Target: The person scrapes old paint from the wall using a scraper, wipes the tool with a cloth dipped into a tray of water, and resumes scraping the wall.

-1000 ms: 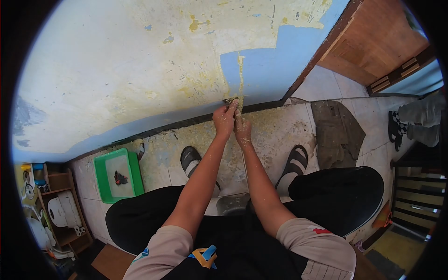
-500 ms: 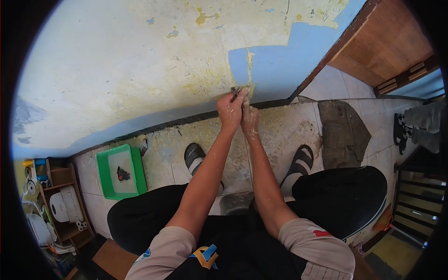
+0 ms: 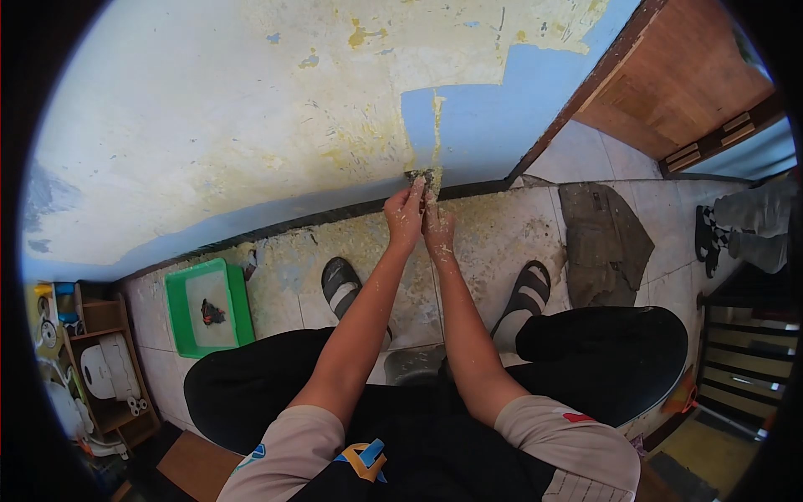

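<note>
My left hand [image 3: 405, 216] and my right hand [image 3: 437, 226] are side by side, both closed round a small dark scraper [image 3: 417, 177]. Its blade is against the lower part of the wall [image 3: 251, 109], at the border between bare cream surface and blue paint [image 3: 468, 125]. A narrow yellowish strip of stripped paint [image 3: 437, 125] runs down to the tool. Pale flakes cling to my fingers and wrists. The handle is mostly hidden by my hands.
A green tray [image 3: 241, 305] with a dark scrap inside stands at the left. Paint flakes cover the floor [image 3: 401, 293]. A grey-brown cloth [image 3: 602, 243] lies at the right, near another person's legs [image 3: 757, 222]. A shelf [image 3: 100, 335] is far left, a wooden door [image 3: 677, 75] upper right.
Since half a second ago my hands and the tool have moved slightly down the wall, after rising a little before that. The whole view has shifted slightly as well.
</note>
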Motion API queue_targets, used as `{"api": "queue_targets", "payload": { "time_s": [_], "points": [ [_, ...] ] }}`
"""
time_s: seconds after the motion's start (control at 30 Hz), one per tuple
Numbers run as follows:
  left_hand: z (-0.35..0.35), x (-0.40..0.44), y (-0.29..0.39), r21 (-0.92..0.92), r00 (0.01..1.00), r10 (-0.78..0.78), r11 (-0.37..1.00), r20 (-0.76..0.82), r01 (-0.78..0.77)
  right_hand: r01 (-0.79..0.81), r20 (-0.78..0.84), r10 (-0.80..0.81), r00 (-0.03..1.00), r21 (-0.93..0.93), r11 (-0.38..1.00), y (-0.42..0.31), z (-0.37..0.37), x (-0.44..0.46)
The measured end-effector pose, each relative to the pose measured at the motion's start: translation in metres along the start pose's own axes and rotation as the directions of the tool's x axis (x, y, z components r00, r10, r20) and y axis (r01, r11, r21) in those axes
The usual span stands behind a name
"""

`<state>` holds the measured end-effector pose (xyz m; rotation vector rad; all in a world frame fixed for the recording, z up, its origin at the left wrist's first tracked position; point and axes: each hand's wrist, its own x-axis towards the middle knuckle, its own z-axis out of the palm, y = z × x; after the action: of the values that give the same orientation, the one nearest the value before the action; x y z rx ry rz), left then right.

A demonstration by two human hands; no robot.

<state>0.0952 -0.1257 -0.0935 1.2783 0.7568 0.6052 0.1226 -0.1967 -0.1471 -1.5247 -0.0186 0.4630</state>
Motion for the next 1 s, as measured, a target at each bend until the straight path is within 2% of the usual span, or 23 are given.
{"api": "queue_targets", "payload": {
  "time_s": [0.1,0.17,0.3,0.37,0.6,0.7,0.77,0.87,1.0],
  "points": [
    [-0.001,0.004,0.0,-0.059,0.997,-0.026,0.998,0.072,0.03,-0.003,-0.024,0.003,1.0,-0.023,1.0,0.005,-0.001,0.003],
    [-0.003,0.008,-0.011,0.002,0.996,-0.027,1.0,0.085,0.027,0.023,-0.051,-0.022,0.998,0.008,1.0,0.01,-0.002,0.003],
    [0.002,0.0,-0.001,-0.028,0.995,-0.054,0.998,0.09,0.056,-0.025,-0.066,0.024,0.998,-0.021,0.999,0.001,-0.007,-0.001],
    [0.001,0.003,-0.004,0.02,0.995,-0.057,0.998,0.085,0.056,-0.02,-0.066,0.021,0.998,0.018,1.0,0.004,-0.008,0.002],
    [0.008,0.002,0.013,-0.026,0.994,-0.076,0.997,0.078,0.078,-0.021,-0.112,0.026,0.993,0.047,0.999,-0.015,0.0,0.001],
    [0.014,0.004,0.015,-0.081,0.992,-0.031,0.996,0.124,0.041,0.061,-0.106,-0.051,0.993,0.094,0.994,-0.025,0.0,0.004],
    [0.019,0.004,0.008,-0.092,0.997,-0.064,0.994,0.037,0.067,0.119,-0.167,-0.107,0.98,0.064,0.991,-0.028,0.004,0.0],
    [0.019,-0.003,0.021,-0.096,0.997,-0.044,0.994,0.061,0.05,0.178,-0.147,-0.169,0.975,0.054,0.982,-0.016,0.001,0.005],
    [0.015,0.002,0.01,-0.135,0.993,-0.067,0.988,0.096,0.08,0.117,-0.146,-0.118,0.982,-0.021,0.993,-0.005,-0.002,0.006]
  ]
}}
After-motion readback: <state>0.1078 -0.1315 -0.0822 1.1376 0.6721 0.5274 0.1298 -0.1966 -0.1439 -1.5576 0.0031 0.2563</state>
